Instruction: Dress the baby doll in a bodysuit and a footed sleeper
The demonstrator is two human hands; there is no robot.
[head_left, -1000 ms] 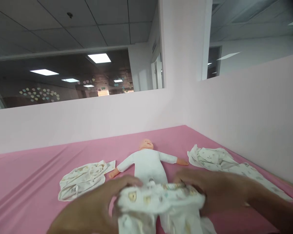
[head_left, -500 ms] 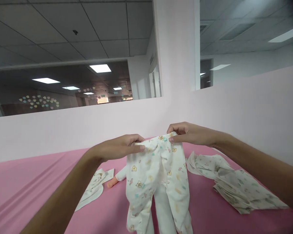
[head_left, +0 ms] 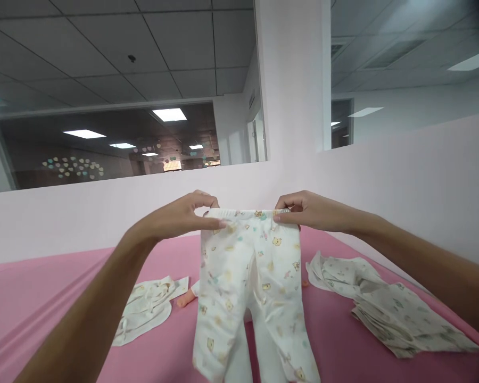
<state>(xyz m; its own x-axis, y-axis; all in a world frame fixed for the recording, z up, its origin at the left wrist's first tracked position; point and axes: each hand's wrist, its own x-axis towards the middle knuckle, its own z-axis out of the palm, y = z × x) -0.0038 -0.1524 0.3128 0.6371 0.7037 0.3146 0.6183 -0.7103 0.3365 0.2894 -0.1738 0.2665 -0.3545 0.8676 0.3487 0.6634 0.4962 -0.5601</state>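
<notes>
A pair of white baby pants point(head_left: 249, 266) with a small bear print hangs upright between my hands, its waistband stretched straight. My left hand point(head_left: 183, 215) pinches the waistband's left end, thumb in front and fingers behind. At the right end, my right hand point(head_left: 311, 210) grips it the same way. Behind the pants lies a doll, mostly hidden. Its small hand point(head_left: 187, 298) shows at the left, and white-clad legs point(head_left: 239, 354) show below and between the pant legs.
A pink sheet point(head_left: 151, 367) covers the surface. Crumpled white printed baby clothing point(head_left: 149, 311) lies at left. More printed cloth, partly folded point(head_left: 403, 314), lies at right. Behind stands a pale wall point(head_left: 239, 186) with windows above it.
My left hand has moved left and up, and the waistband is now stretched wider and straighter. The pants are held slightly higher, with the legs spread further apart.
</notes>
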